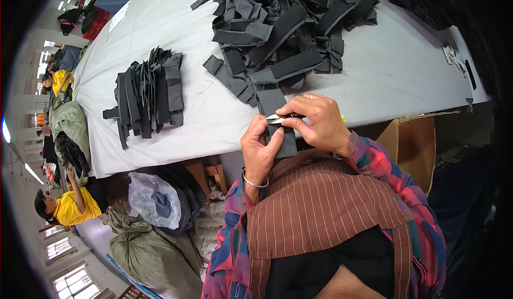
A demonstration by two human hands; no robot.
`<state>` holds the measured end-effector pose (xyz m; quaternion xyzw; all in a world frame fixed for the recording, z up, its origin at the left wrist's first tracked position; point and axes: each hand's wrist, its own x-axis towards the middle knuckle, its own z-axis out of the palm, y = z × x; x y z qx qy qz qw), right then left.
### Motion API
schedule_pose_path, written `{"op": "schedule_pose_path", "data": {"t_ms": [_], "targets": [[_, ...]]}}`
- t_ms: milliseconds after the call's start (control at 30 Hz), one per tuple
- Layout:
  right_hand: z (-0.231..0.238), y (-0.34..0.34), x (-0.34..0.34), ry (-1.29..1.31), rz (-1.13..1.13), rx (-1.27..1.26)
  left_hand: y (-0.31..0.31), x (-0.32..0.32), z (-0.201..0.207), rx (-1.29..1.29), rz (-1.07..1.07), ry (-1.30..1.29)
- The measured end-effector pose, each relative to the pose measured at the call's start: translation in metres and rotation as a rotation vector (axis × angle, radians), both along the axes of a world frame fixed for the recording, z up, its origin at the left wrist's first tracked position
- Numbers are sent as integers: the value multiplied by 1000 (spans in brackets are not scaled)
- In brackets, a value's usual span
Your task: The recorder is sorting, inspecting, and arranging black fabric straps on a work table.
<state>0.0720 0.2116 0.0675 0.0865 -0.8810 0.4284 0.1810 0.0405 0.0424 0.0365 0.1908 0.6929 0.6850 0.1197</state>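
Observation:
At the near edge of the table, my left hand (258,148) pinches a dark grey fabric strip (286,145) between thumb and fingers. Closed around a small pair of thread snips (275,119), my right hand (316,118) holds the pale blades across the strip, close to my left fingertips. The far part of that strip reaches up to a loose heap of similar dark strips (288,21). To the left, more strips stand side by side in a neater bundle (152,93). Whether the blades touch a thread is too small to tell.
The white-covered table (208,133) bears the strips and loose thread ends. An open cardboard box (417,144) stands below its edge at right. Left of me are a clear plastic bag (155,200) and a green sack (144,251). Two people in yellow (80,205) are farther left.

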Motion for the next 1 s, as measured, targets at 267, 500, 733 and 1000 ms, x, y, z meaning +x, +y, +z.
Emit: {"op": "schedule_pose_path", "data": {"t_ms": [267,500,733,1000], "targets": [[-2,1,3,23,-42,28,1,1,8,22,10,-51],[-9,9,-1,-7,105,-59,-5,-1,2,-37,-45,-60],[-12,9,1,62,57,-29,-1,0,11,28,-80,-131],[-3,14,2,99,111,123,-7,-3,7,-46,-170,-80]]}}
